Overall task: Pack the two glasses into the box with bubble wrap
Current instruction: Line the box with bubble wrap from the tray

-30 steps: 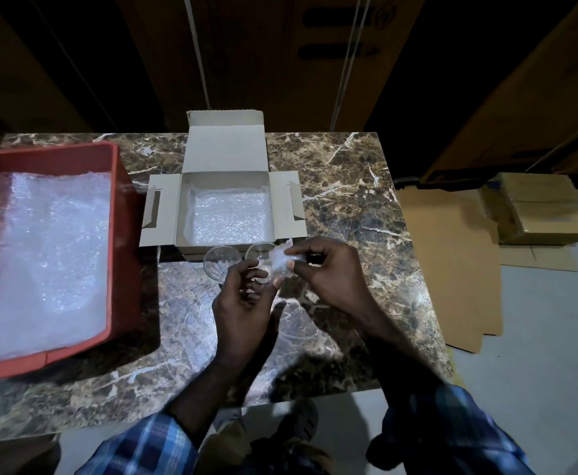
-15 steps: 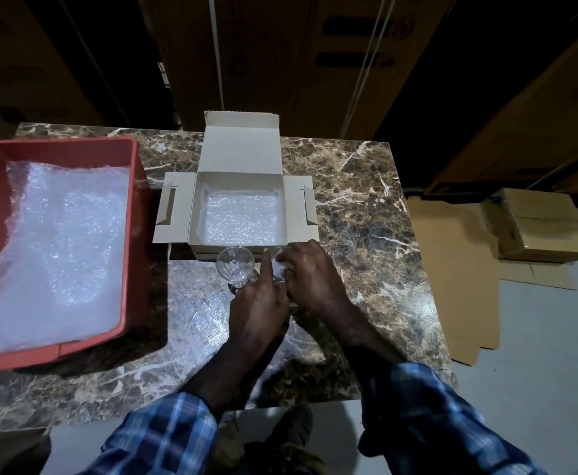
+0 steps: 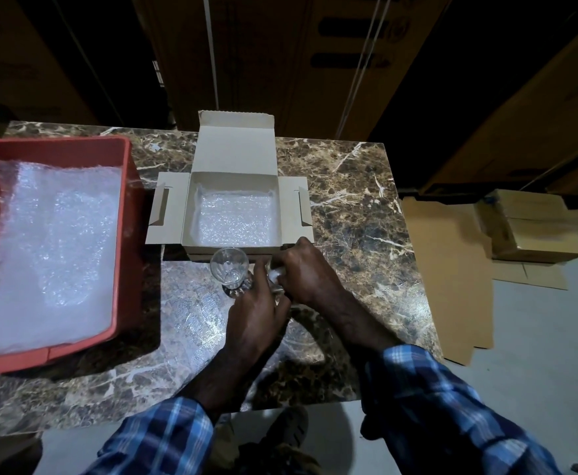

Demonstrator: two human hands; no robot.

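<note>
Both hands, left hand (image 3: 256,313) and right hand (image 3: 301,269), are curling fingers around the second glass (image 3: 274,277) just before the box (image 3: 234,214); bare glass (image 3: 229,267) beside them risks toppling if knocked.

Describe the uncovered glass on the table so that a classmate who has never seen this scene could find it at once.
Start at the open cardboard box in the middle of the marble table. Just in front of its near wall stands a clear glass, upright and empty. Unlike the second glass to its right, which both hands cover, nothing grips or wraps it.
</note>
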